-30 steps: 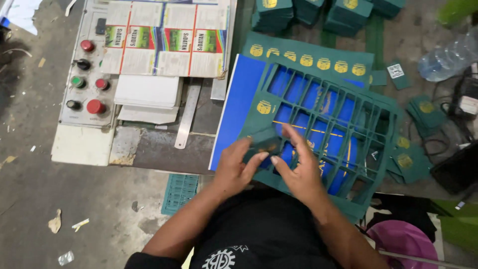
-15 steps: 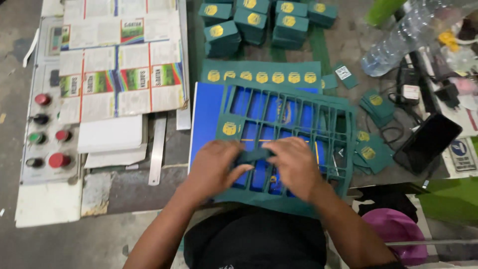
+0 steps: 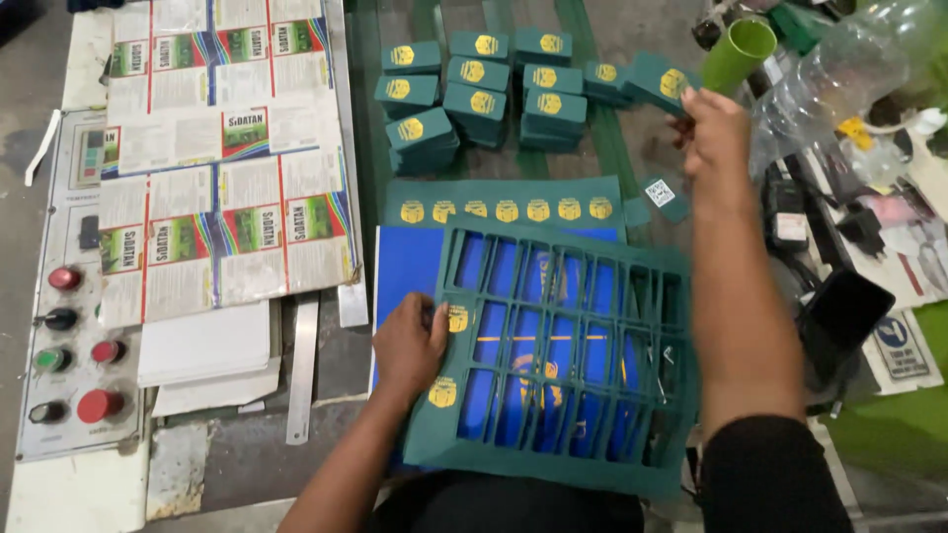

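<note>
A dark green die-cut sheet (image 3: 553, 464) with rows of punched-out windows lies on a blue board (image 3: 407, 259) in front of me. My left hand (image 3: 408, 345) presses on its left edge beside two remaining gold-emblem labels (image 3: 443, 392). My right hand (image 3: 713, 130) is stretched out to the far right and holds a small stack of green labels (image 3: 656, 81) next to the piles of green labels (image 3: 484, 94) at the back. A green sheet with a row of gold emblems (image 3: 504, 209) lies behind the punched sheet.
Printed colourful sheets (image 3: 222, 158) and white paper (image 3: 202, 345) lie at the left, with a metal ruler (image 3: 301, 365). A control panel with red, green and black buttons (image 3: 74, 341) sits far left. A green cup (image 3: 736, 51), plastic bottle (image 3: 839, 74) and dark phone (image 3: 839, 316) crowd the right.
My right hand has left the punched sheet and reached to the back right with a stack of labels. The left hand stayed on the sheet's left side. The view has shifted.
</note>
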